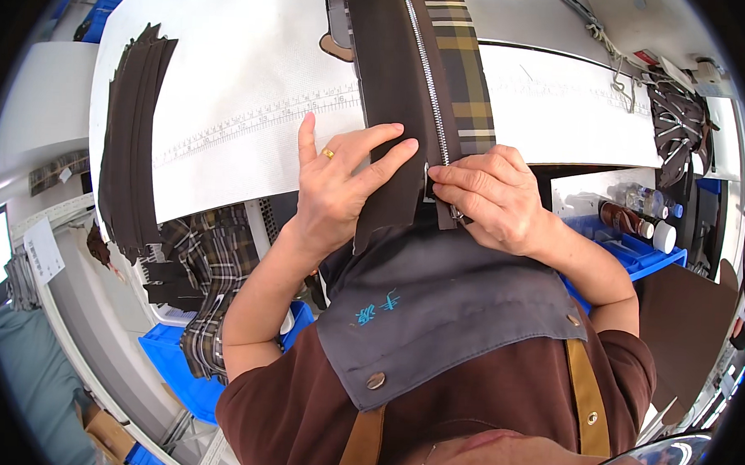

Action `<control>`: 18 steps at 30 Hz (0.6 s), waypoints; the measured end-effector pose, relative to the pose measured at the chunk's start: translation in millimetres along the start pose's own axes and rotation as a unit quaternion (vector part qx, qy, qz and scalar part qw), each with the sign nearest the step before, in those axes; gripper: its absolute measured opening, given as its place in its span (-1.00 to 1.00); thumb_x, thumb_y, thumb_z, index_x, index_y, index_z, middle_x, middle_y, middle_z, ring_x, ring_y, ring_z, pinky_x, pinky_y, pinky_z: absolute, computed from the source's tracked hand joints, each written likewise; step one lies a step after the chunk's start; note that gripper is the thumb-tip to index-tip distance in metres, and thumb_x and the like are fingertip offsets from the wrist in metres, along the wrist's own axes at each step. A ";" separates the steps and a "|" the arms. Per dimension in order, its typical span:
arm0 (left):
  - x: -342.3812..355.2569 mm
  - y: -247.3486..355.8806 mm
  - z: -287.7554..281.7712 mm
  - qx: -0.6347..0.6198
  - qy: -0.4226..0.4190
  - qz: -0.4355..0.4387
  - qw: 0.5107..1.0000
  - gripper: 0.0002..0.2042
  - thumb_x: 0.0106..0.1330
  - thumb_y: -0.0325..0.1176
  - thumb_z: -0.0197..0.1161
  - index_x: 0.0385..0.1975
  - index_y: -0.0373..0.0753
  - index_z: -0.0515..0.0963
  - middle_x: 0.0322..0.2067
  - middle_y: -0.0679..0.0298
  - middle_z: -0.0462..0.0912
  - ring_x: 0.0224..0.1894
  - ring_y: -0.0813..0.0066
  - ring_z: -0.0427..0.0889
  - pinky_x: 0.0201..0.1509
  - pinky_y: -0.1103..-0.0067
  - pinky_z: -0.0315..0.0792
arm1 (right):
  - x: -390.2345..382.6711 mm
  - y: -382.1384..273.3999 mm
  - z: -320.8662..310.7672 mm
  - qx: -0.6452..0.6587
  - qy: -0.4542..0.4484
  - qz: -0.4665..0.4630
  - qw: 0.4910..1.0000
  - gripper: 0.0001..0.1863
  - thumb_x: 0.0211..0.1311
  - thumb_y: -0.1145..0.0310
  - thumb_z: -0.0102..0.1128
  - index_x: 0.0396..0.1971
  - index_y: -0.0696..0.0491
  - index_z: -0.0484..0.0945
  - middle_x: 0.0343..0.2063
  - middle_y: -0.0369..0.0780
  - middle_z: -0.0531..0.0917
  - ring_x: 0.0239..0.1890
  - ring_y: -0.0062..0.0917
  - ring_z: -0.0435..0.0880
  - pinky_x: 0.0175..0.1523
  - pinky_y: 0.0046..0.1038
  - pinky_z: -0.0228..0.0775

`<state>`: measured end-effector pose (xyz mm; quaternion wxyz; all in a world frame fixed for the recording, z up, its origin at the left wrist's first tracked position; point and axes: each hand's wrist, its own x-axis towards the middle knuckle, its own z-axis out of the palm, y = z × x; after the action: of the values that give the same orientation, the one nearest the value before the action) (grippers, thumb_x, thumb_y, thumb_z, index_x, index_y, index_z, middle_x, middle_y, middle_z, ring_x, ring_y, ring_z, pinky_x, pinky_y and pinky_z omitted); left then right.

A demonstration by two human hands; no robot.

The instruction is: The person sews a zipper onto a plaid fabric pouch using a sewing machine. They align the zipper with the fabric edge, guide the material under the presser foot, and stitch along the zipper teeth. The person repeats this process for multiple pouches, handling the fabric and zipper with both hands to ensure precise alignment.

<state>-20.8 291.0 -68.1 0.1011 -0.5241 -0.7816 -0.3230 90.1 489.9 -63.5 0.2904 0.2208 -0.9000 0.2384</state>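
A long dark brown fabric strip [392,75] runs away from me over the white table. A zipper with silver metal teeth [430,81] lies lengthwise along it, and plaid fabric [466,79] in black, olive and white shows on its right. My left hand [337,177], a gold ring on one finger, rests with fingers apart and two fingertips on the brown fabric. At the near end of the zipper, my right hand [495,196] pinches the zipper, thumb and fingers together. Part of the zipper end is hidden under those fingers.
A stack of dark strips [136,131] hangs over the table's left edge. Printed ruler markings [261,120] cross the white table [231,35]. Plaid cloth [213,267] hangs below left above a blue bin [172,357]. A blue tray [658,262] with bottles sits at right.
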 end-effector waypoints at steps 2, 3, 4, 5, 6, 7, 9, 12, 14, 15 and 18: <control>1.2 1.7 1.2 0.004 0.000 -0.004 1.000 -0.65 0.09 -0.38 0.22 -0.07 -0.04 0.63 -0.08 0.38 0.59 -0.18 0.48 0.60 0.44 0.15 -0.24 | 1.9 -0.5 -2.0 -0.002 -0.006 -0.003 1.000 -0.78 -0.21 0.49 0.27 -0.43 0.11 0.63 -0.26 -0.25 0.67 -0.25 -0.53 0.61 -0.19 -0.48 0.35; 1.7 2.4 1.6 0.006 -0.002 -0.005 1.000 -0.65 0.08 -0.36 0.24 -0.08 -0.03 0.64 -0.09 0.39 0.59 -0.18 0.49 0.60 0.43 0.14 -0.24 | 2.5 -1.4 -2.8 -0.003 -0.006 -0.005 1.000 -0.78 -0.21 0.49 0.27 -0.43 0.11 0.63 -0.26 -0.25 0.67 -0.25 -0.53 0.61 -0.19 -0.48 0.35; 2.1 3.4 1.7 0.010 -0.002 -0.007 1.000 -0.65 0.07 -0.35 0.26 -0.09 -0.02 0.64 -0.09 0.40 0.59 -0.18 0.49 0.59 0.43 0.14 -0.24 | 3.2 -2.2 -3.1 -0.003 -0.007 -0.007 1.000 -0.78 -0.21 0.48 0.27 -0.42 0.12 0.62 -0.26 -0.25 0.67 -0.25 -0.53 0.61 -0.19 -0.47 0.36; 2.6 4.2 1.7 0.011 -0.001 -0.008 1.000 -0.66 0.06 -0.35 0.26 -0.10 -0.03 0.66 -0.10 0.40 0.60 -0.18 0.50 0.58 0.43 0.20 -0.22 | 3.6 -3.3 -3.1 -0.003 -0.010 -0.009 1.000 -0.78 -0.20 0.48 0.27 -0.42 0.12 0.62 -0.26 -0.24 0.67 -0.25 -0.53 0.61 -0.19 -0.47 0.36; 3.0 4.8 1.3 0.014 0.001 -0.008 1.000 -0.67 0.05 -0.35 0.26 -0.12 -0.05 0.67 -0.11 0.40 0.61 -0.18 0.51 0.57 0.43 0.27 -0.20 | 3.9 -3.8 -2.5 -0.004 -0.013 -0.010 1.000 -0.77 -0.20 0.48 0.27 -0.42 0.12 0.62 -0.26 -0.24 0.67 -0.25 -0.52 0.61 -0.19 -0.47 0.36; 3.3 5.5 0.8 0.017 0.002 -0.009 1.000 -0.67 0.05 -0.35 0.25 -0.13 -0.06 0.69 -0.12 0.40 0.62 -0.18 0.51 0.56 0.44 0.34 -0.18 | 4.0 -4.4 -1.7 -0.004 -0.015 -0.012 1.000 -0.77 -0.20 0.47 0.26 -0.41 0.13 0.62 -0.26 -0.23 0.66 -0.25 -0.52 0.61 -0.20 -0.47 0.36; 4.2 6.1 -0.2 0.023 -0.002 -0.007 1.000 -0.67 0.05 -0.34 0.25 -0.12 -0.06 0.68 -0.11 0.41 0.62 -0.17 0.52 0.56 0.44 0.33 -0.18 | 4.3 -4.2 0.9 -0.003 -0.013 -0.017 1.000 -0.77 -0.20 0.46 0.27 -0.41 0.13 0.62 -0.27 -0.23 0.66 -0.25 -0.52 0.61 -0.20 -0.48 0.37; 5.0 7.0 -0.6 0.034 -0.009 -0.006 0.999 -0.66 0.06 -0.33 0.24 -0.11 -0.04 0.68 -0.08 0.41 0.62 -0.15 0.52 0.55 0.43 0.32 -0.15 | 4.0 -2.6 2.7 0.004 -0.014 -0.022 1.000 -0.76 -0.19 0.45 0.27 -0.40 0.14 0.61 -0.27 -0.22 0.66 -0.24 -0.51 0.61 -0.22 -0.48 0.39; 4.8 6.9 -0.5 0.036 -0.009 -0.004 0.999 -0.66 0.06 -0.33 0.23 -0.11 -0.02 0.68 -0.05 0.41 0.62 -0.15 0.52 0.55 0.42 0.31 -0.13 | 3.9 -1.2 2.5 0.008 -0.015 -0.028 0.999 -0.76 -0.19 0.44 0.27 -0.41 0.14 0.61 -0.27 -0.22 0.66 -0.25 -0.51 0.61 -0.23 -0.49 0.40; 4.6 6.6 -0.3 0.035 -0.008 -0.004 0.999 -0.66 0.07 -0.33 0.23 -0.11 -0.02 0.67 -0.04 0.41 0.62 -0.15 0.52 0.55 0.42 0.31 -0.12 | 3.7 -0.6 2.1 0.010 -0.015 -0.031 0.999 -0.76 -0.19 0.44 0.28 -0.41 0.15 0.61 -0.27 -0.21 0.66 -0.25 -0.51 0.61 -0.23 -0.49 0.40; 2.7 5.0 0.4 0.033 -0.006 -0.004 0.999 -0.67 0.07 -0.31 0.23 -0.11 -0.01 0.68 -0.02 0.41 0.62 -0.14 0.52 0.55 0.42 0.31 -0.09 | 3.1 0.6 1.9 0.015 -0.015 -0.042 0.999 -0.75 -0.20 0.44 0.28 -0.41 0.16 0.61 -0.27 -0.20 0.66 -0.25 -0.50 0.61 -0.24 -0.49 0.40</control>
<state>-17.4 294.6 -65.1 0.1124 -0.5191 -0.7943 -0.2948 86.7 488.5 -63.1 0.2834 0.2660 -0.8905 0.2364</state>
